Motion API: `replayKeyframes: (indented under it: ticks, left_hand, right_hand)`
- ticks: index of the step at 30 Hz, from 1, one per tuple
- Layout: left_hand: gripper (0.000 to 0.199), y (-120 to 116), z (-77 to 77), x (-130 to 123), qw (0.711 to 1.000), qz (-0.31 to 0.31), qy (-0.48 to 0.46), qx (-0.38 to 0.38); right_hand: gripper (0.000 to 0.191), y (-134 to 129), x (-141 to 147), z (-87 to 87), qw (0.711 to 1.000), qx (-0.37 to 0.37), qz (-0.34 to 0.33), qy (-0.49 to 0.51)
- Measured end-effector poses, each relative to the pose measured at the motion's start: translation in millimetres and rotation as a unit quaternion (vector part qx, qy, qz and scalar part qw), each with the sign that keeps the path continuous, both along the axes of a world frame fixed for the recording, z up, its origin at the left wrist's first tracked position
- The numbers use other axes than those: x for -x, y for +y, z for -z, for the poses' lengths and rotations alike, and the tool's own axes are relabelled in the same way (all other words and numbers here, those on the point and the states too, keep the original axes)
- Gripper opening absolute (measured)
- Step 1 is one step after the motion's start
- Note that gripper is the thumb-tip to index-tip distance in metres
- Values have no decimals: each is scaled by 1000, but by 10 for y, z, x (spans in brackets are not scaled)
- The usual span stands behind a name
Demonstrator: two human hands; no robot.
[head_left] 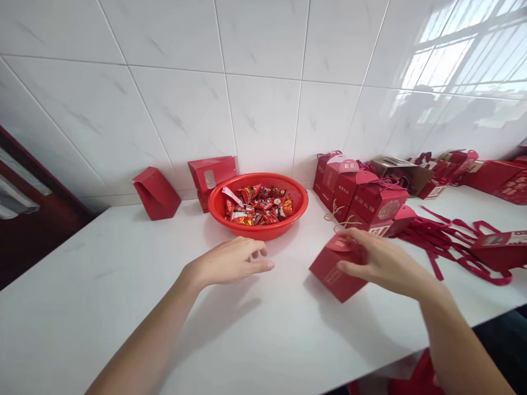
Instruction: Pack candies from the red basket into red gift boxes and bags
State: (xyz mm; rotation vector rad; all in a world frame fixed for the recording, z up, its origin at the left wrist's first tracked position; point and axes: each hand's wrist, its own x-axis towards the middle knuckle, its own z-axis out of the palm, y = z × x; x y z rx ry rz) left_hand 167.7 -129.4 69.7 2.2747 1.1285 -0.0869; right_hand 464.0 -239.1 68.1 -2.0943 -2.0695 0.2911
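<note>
My right hand (382, 263) pinches the red box (341, 274), thumb against the near face and fingers over the top; the fingertips blur on the far side, so I can't tell how they press. Taking the basket (259, 233) as my clock centre, that box is at four o'clock, tilted above or on the white table (123, 307); I can't make out whether a corner touches. My left hand (234, 260) is at seven o'clock, just off the basket's near rim, holding nothing I can see, thumb held out apart from loosely curled fingers, the palm hidden from me. The basket bears a heap of wrapped candies (263, 207), whose lower layers I can't see. At nine o'clock I have the left box (158, 195), leaning shapes folded at its top; at ten, the windowed box (214, 174), its lower part covered by the rim. The stacked boxes (370, 203) crowd three o'clock, overlapping so much that I can't count them. Beyond, between three and four, lie tangled ribbons (438, 236) and an edge box (500, 249), cut off by my view. Twelve o'clock gives me the tiled wall (263, 104).
</note>
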Motion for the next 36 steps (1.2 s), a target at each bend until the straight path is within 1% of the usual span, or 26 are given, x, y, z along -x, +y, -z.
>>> replayKeyframes:
  ticks: [3, 5, 7, 9, 13, 15, 19, 22, 26, 28, 31, 32, 34, 36]
  left_hand:
    - [53, 67, 61, 35, 1000, 0, 26, 10]
    - [57, 96, 98, 37, 999, -1, 47, 17]
    - [61, 106, 120, 26, 997, 0, 71, 27]
    - [64, 104, 127, 11, 995, 1, 89, 36]
    - [67, 85, 123, -2, 994, 7, 102, 41]
    - [68, 77, 118, 0, 994, 10, 105, 37]
    - [68, 73, 100, 3, 993, 14, 114, 37]
    - [68, 81, 85, 3, 992, 18, 121, 41]
    - [67, 83, 72, 7, 991, 24, 131, 27]
    - [66, 76, 68, 9, 990, 31, 133, 24]
    - [64, 66, 64, 9, 990, 51, 126, 26]
    - [64, 64, 63, 8, 990, 55, 124, 27]
    - [63, 62, 59, 5, 990, 59, 124, 30]
    - [63, 58, 55, 1, 990, 62, 124, 35]
  right_hand:
    - [47, -243, -534, 26, 987, -45, 155, 9]
    - [53, -300, -812, 82, 969, -57, 240, -18]
    - [54, -257, -986, 155, 951, -60, 302, -35]
    - [55, -139, -1052, 230, 939, -60, 338, -33]
    - [54, 138, -982, 334, 939, -51, 337, -36]
    - [55, 219, -932, 355, 938, -44, 341, -52]
    - [57, 246, -923, 380, 939, -41, 338, -55]
    - [55, 232, -954, 400, 944, -55, 320, -51]
    - [51, 244, -983, 432, 945, -73, 309, -76]
    - [53, 254, -1026, 474, 950, -98, 288, -77]
    - [67, 279, -1141, 581, 949, -168, 256, -73]
    - [70, 293, -1177, 619, 942, -201, 255, -82]
    - [68, 324, -1201, 668, 920, -268, 267, -107]
    - [62, 340, -1119, 656, 897, -330, 272, -109]
